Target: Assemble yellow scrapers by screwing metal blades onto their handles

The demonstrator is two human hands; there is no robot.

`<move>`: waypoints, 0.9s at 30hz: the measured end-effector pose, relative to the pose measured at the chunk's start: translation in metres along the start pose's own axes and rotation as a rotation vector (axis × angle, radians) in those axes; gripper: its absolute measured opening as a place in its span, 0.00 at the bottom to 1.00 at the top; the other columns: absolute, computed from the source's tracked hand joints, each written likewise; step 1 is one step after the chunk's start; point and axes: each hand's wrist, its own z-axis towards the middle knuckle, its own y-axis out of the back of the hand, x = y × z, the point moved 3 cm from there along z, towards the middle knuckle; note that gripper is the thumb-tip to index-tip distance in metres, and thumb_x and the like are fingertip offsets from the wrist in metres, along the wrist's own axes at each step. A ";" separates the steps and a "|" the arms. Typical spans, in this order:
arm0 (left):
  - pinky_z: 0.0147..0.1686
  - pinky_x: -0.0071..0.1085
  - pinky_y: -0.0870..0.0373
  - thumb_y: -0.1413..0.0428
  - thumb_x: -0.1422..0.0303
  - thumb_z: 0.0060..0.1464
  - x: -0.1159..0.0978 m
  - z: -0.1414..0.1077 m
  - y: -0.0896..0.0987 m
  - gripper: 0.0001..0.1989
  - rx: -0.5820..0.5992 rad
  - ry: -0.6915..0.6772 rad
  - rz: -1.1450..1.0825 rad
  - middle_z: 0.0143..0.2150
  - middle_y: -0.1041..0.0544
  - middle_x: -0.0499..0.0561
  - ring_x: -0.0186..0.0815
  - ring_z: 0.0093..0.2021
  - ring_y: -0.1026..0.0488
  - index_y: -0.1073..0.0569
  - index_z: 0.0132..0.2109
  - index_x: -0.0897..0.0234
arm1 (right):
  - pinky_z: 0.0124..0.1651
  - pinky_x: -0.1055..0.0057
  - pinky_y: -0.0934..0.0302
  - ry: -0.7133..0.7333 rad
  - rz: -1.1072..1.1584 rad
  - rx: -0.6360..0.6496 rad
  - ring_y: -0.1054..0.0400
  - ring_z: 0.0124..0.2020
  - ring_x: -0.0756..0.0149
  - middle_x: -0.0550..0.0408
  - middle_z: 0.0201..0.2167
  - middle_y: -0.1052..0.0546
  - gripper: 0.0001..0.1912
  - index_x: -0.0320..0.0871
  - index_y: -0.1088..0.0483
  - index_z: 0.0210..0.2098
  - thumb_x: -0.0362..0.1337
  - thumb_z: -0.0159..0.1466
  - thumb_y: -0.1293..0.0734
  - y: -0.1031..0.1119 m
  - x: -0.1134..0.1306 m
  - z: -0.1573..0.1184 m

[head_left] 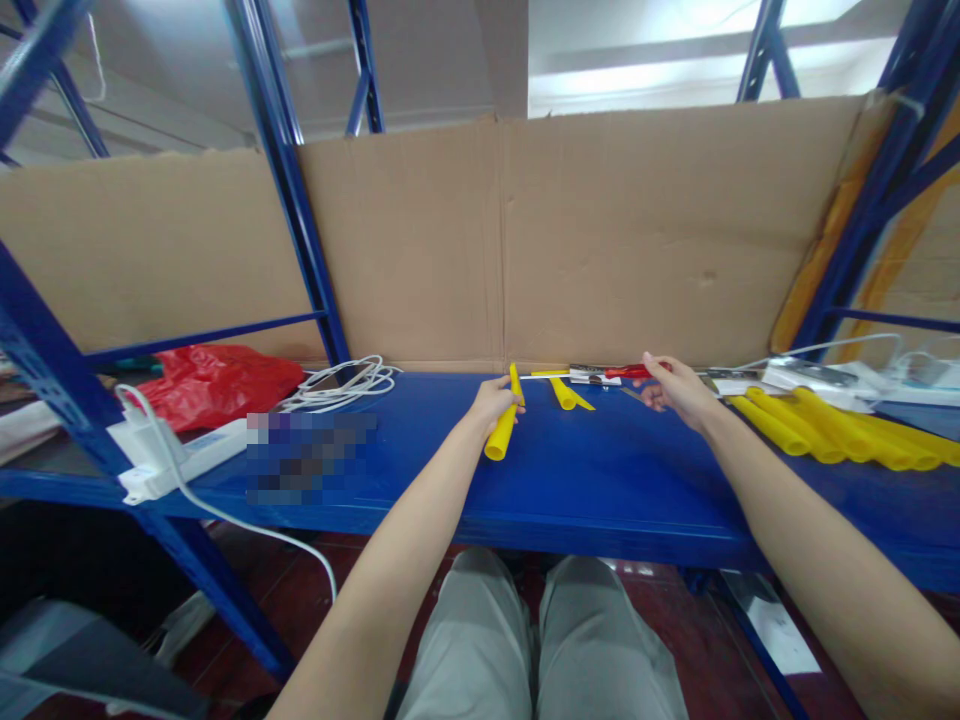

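My left hand (pixel 496 402) is closed around a yellow plastic tube (pixel 501 436), whose open round end faces me. In my right hand (pixel 673 388), thumb and fingers grip the red handle of a screwdriver (pixel 625 371). Its thin pale shaft points left and reaches the tube by my left hand; whether the tip touches it I cannot tell. Between the hands, a short yellow tube piece (pixel 562 394) with a loose strip lies on the blue shelf (pixel 600 470). Small white and metal items lie behind it, partly covered by the screwdriver.
Several yellow tubes (pixel 832 428) lie at the right, by white devices with cables (pixel 814 375). On the left are a white power strip (pixel 187 455), coiled white cable (pixel 345 385) and a red plastic bag (pixel 225 385). Cardboard (pixel 600 240) backs the shelf; blue posts (pixel 289 180) frame it.
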 end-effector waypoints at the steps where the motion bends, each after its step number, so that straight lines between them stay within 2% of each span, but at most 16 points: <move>1: 0.22 0.21 0.36 0.48 0.83 0.51 0.000 0.000 0.000 0.34 0.002 -0.003 0.000 0.37 0.23 0.56 0.28 0.24 0.29 0.43 0.65 0.65 | 0.12 0.78 0.49 0.002 0.014 0.002 0.37 0.13 0.73 0.60 0.20 0.29 0.19 0.45 0.38 0.33 0.50 0.53 0.29 0.000 -0.001 0.000; 7: 0.21 0.22 0.36 0.50 0.84 0.50 -0.001 -0.002 -0.001 0.34 -0.002 -0.016 0.003 0.37 0.23 0.56 0.28 0.23 0.29 0.43 0.64 0.66 | 0.15 0.78 0.44 0.064 0.071 -0.028 0.37 0.15 0.73 0.65 0.17 0.32 0.22 0.47 0.39 0.35 0.41 0.48 0.24 0.001 -0.001 0.003; 11: 0.21 0.22 0.36 0.50 0.85 0.50 -0.001 -0.003 -0.002 0.34 0.000 -0.017 0.007 0.37 0.23 0.56 0.27 0.22 0.31 0.43 0.64 0.66 | 0.14 0.78 0.46 0.113 0.019 -0.098 0.40 0.13 0.75 0.65 0.16 0.32 0.21 0.46 0.38 0.33 0.44 0.48 0.25 0.001 0.001 0.003; 15: 0.21 0.22 0.36 0.50 0.84 0.50 -0.001 -0.003 -0.002 0.34 0.000 -0.018 0.004 0.37 0.23 0.56 0.27 0.22 0.30 0.43 0.65 0.66 | 0.13 0.78 0.48 0.102 -0.042 -0.120 0.42 0.12 0.76 0.64 0.16 0.32 0.18 0.44 0.38 0.31 0.47 0.52 0.28 -0.001 0.002 0.001; 18: 0.20 0.21 0.37 0.50 0.84 0.50 -0.001 -0.003 -0.001 0.34 -0.006 -0.014 0.006 0.36 0.23 0.56 0.27 0.22 0.30 0.43 0.65 0.66 | 0.13 0.78 0.49 0.057 -0.044 -0.077 0.40 0.13 0.75 0.62 0.19 0.30 0.18 0.45 0.38 0.34 0.46 0.53 0.28 -0.002 0.001 -0.001; 22: 0.20 0.20 0.37 0.51 0.84 0.50 -0.002 -0.002 0.000 0.34 -0.012 -0.012 0.009 0.38 0.23 0.56 0.26 0.22 0.31 0.43 0.64 0.67 | 0.16 0.76 0.44 0.046 -0.045 0.022 0.36 0.17 0.73 0.61 0.23 0.28 0.23 0.46 0.39 0.37 0.44 0.49 0.25 -0.001 0.002 -0.001; 27: 0.20 0.20 0.37 0.50 0.84 0.51 -0.002 -0.004 0.000 0.34 -0.025 -0.003 0.021 0.38 0.23 0.56 0.26 0.22 0.31 0.43 0.64 0.66 | 0.19 0.75 0.43 0.112 -0.137 0.069 0.37 0.17 0.74 0.60 0.21 0.29 0.25 0.43 0.38 0.30 0.54 0.47 0.27 0.002 0.005 -0.001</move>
